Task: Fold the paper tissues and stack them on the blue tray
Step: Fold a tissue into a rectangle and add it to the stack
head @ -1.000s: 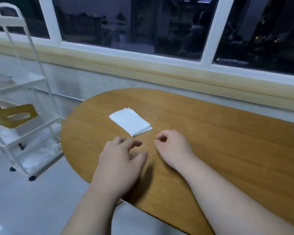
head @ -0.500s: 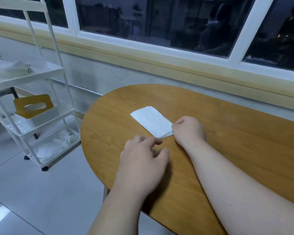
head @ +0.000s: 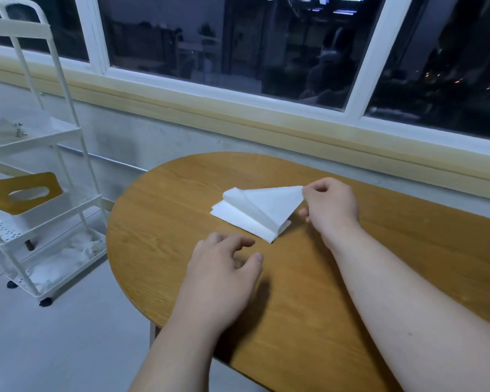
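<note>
A small stack of white paper tissues [head: 239,217] lies on the wooden table [head: 309,292], left of centre. My right hand [head: 330,206] pinches one corner of the top tissue [head: 269,203] and lifts it, so the sheet peels up off the stack toward the right. My left hand [head: 224,274] hovers just above the table in front of the stack, fingers loosely spread, holding nothing. No blue tray is in view.
A white wheeled shelf cart [head: 37,199] stands on the floor to the left; its middle shelf holds a tissue box with a yellow-brown lid [head: 26,192]. A wall with a wide window ledge [head: 238,114] runs behind the table. The table's rounded left edge is near my left hand.
My right hand reached the stack's near corner, took hold of the top tissue and raised it to the right. My left hand stayed in front of the stack.
</note>
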`<action>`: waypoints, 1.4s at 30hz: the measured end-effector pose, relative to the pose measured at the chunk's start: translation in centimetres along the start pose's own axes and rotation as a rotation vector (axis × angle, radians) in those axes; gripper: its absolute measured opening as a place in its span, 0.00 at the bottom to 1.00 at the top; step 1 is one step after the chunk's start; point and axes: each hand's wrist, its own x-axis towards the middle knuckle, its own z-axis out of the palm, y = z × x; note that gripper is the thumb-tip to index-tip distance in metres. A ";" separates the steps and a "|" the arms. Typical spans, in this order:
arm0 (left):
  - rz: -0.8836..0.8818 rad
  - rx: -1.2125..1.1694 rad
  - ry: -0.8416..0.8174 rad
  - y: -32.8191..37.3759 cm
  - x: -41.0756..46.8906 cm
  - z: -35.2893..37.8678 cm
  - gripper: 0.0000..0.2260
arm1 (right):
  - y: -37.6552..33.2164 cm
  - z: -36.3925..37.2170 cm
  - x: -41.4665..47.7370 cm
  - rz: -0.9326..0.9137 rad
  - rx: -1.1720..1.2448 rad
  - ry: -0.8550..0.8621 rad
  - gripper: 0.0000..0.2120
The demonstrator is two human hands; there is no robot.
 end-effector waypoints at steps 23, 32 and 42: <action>0.497 0.184 -0.504 6.8 -7.9 7.3 0.15 | 13.1 -21.1 -19.8 -0.288 -0.375 -0.098 0.09; 0.575 0.400 -0.525 6.3 -9.3 7.3 0.16 | 14.5 -22.1 -19.8 -0.190 -0.515 0.084 0.04; 0.653 0.330 -0.620 6.6 -9.7 6.1 0.22 | 14.6 -21.2 -21.2 -0.523 -0.662 -0.385 0.27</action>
